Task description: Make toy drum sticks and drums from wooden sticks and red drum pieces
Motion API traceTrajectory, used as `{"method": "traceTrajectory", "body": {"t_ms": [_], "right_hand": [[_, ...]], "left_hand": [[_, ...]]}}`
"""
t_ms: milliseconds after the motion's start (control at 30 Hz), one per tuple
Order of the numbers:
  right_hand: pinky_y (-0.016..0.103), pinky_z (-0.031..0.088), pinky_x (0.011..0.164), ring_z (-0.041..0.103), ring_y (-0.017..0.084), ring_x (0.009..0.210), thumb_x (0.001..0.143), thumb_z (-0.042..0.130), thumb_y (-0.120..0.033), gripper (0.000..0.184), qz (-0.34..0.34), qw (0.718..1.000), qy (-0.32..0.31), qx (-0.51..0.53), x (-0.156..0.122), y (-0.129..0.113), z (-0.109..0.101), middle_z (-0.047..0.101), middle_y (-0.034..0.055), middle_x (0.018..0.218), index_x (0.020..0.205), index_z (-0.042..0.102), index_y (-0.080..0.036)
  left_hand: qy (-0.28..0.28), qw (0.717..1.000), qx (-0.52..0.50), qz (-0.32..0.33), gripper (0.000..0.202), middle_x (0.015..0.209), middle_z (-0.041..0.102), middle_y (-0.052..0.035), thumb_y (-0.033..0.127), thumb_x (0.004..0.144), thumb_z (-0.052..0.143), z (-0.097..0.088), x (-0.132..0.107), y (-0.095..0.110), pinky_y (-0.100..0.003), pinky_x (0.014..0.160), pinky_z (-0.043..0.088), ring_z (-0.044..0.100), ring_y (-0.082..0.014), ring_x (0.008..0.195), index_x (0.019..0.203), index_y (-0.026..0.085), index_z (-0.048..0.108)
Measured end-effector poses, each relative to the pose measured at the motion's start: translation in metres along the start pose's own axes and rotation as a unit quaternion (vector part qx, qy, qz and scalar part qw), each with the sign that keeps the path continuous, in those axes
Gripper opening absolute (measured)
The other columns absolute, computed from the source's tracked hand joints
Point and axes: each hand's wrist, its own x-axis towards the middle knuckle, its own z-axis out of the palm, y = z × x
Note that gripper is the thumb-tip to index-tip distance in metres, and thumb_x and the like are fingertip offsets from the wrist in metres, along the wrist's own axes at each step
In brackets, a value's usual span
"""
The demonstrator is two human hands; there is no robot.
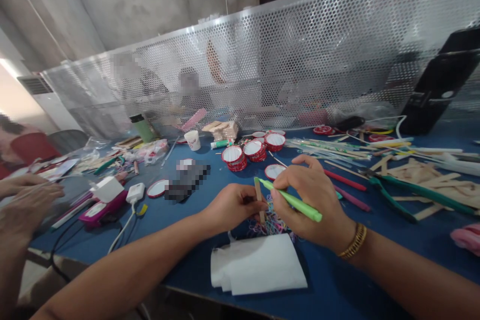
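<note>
Between the thumb and fingers of my left hand (234, 207) a wooden craft stick (258, 192) stands nearly upright, its top end green. My right hand (305, 192), with a gold bracelet (355, 241) at the wrist, grips a light-green marker (300, 203) whose tip is at or very close to the stick's upper end. Beneath both hands is a tangle of multicoloured threads (268, 225), partly hidden by them. A folded white cloth or paper (260, 265) lies nearest me. Just beyond my hands is a red-rimmed white disc (275, 172), partly covered by my right hand.
Several small red drums (234, 158) and a paper cup (192, 140) stand farther back. Green-handled pliers (423, 195) and loose craft sticks (431, 180) lie right. A charger (108, 189) with cables sits left, near another person's hands (28, 200). A perforated metal screen (300, 60) closes the back.
</note>
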Motion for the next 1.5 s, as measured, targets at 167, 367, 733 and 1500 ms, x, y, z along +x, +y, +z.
{"method": "traceTrajectory", "body": {"t_ms": [167, 367, 733, 1500], "right_hand": [[0.046, 0.04, 0.09, 0.058, 0.015, 0.06, 0.078, 0.057, -0.013, 0.014, -0.001, 1.0, -0.01, 0.002, -0.0006, 0.0004, -0.0002, 0.06, -0.0042, 0.066, 0.08, 0.048, -0.023], [0.045, 0.04, 0.089, 0.056, 0.014, 0.059, 0.078, 0.056, -0.012, 0.013, 0.002, 1.0, -0.011, 0.0, 0.0, -0.0001, -0.0002, 0.06, -0.0043, 0.066, 0.08, 0.049, -0.023], [0.046, 0.041, 0.089, 0.057, 0.014, 0.059, 0.078, 0.056, -0.012, 0.012, 0.004, 1.0, -0.02, 0.006, -0.0001, 0.0006, -0.0004, 0.059, -0.0043, 0.064, 0.078, 0.049, -0.022], [0.047, 0.041, 0.09, 0.056, 0.014, 0.059, 0.078, 0.057, -0.012, 0.013, -0.007, 1.0, -0.013, 0.0, 0.0009, -0.0022, -0.0016, 0.057, -0.0035, 0.064, 0.077, 0.048, -0.021]], "left_hand": [[0.002, 1.0, 0.002, -0.003, 0.026, 0.071, 0.066, -0.0024, 0.038, 0.087, 0.062, 0.0005, 0.0002, -0.0022, -0.023, 0.061, 0.045, 0.058, -0.0133, 0.062, 0.075, 0.014, 0.062], [-0.001, 1.0, 0.0, -0.008, 0.031, 0.072, 0.067, -0.0029, 0.043, 0.087, 0.062, -0.0002, 0.0007, -0.0006, -0.024, 0.061, 0.045, 0.059, -0.0142, 0.064, 0.077, 0.014, 0.063], [-0.001, 1.0, -0.001, -0.005, 0.03, 0.073, 0.068, -0.0036, 0.042, 0.087, 0.061, 0.0, 0.0006, -0.0023, -0.024, 0.061, 0.045, 0.059, -0.014, 0.064, 0.076, 0.014, 0.063], [-0.01, 1.0, -0.016, 0.004, 0.024, 0.07, 0.064, -0.0014, 0.035, 0.088, 0.061, -0.0001, 0.0001, -0.0046, -0.022, 0.06, 0.043, 0.056, -0.0124, 0.063, 0.076, 0.014, 0.062]]}}
